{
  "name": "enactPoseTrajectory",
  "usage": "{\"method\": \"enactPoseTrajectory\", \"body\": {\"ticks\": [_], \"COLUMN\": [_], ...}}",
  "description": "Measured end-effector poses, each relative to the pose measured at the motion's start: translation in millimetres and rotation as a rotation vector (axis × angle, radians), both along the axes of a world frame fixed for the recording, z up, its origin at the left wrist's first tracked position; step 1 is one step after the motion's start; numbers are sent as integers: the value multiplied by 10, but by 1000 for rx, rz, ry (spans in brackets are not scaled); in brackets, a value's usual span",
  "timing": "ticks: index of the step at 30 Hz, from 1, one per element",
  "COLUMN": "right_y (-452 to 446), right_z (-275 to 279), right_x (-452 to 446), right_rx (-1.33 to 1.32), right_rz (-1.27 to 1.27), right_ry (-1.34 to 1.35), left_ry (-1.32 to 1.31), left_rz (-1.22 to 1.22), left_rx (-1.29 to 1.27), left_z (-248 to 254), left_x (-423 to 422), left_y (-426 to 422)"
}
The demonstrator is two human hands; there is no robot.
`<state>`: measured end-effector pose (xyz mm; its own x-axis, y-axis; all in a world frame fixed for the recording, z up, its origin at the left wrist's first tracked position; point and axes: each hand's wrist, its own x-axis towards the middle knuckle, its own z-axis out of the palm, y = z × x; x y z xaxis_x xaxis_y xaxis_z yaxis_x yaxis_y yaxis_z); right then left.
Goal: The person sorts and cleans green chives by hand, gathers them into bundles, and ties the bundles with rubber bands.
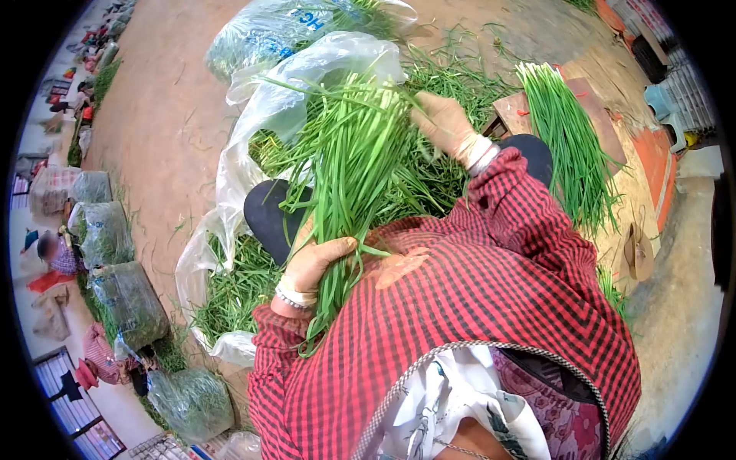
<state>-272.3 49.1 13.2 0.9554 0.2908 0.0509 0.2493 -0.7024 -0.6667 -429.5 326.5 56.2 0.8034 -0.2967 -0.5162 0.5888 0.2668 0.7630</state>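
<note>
As a garlic chive bunch (354, 165) extends toward one o'clock from the left hand (313, 264) clamped around it, the right hand (443, 129), its closure unclear, flanks its pale stems (392, 98), likely a firmer hold than seemingly light, bruisable leaves (333, 207).

The bunch of greens (349, 153) fills the space between the left hand (308, 267) and the right hand (445, 126), blocking a straight path from one to the other. On the left, the left knee (264, 218) and the raised edge of the plastic bag (234, 165) stand in the way; past them, the floor (146, 92) offers a wide lane with only scattered bits on it. Ahead, a full bag (253, 38) bars the way. On the right, the right knee (533, 157) and the stack of greens (571, 146) crowd the right wrist. Loose greens (437, 188) fill the gap between the knees.
</note>
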Motion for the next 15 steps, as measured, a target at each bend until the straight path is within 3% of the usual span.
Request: {"method": "enactPoseTrajectory", "body": {"ticks": [2, 3, 4, 6, 7, 9, 11, 15], "right_y": [-238, -476, -751, -925, -839, -454, -75, 260], "right_z": [-223, -325, -388, -429, -286, 283, 630, 375], "right_x": [227, 345, 496, 350, 278, 92, -83, -172], "right_rx": [42, 65, -233, -455, -461, -166, -162, -336], "right_rz": [-343, -401, -310, -133, -128, -151, -30, 171], "right_ry": [-106, -21, 201, 104, 105, 160, 121, -158], "left_ry": [-7, 5, 16, 25, 21, 26, -9, -122], "left_rz": [-9, -17, -23, 0, -5, -70, -87, -176], "left_rx": [29, 39, 48, 38, 68, 135, 172, 286], "left_z": [4, 28, 55, 75, 44, 14, -67, 3], "left_x": [-52, -85, -117, -143, -144, -120, -88, -23], "left_y": [69, 102, 122, 129, 134, 153, 97, -30]}}
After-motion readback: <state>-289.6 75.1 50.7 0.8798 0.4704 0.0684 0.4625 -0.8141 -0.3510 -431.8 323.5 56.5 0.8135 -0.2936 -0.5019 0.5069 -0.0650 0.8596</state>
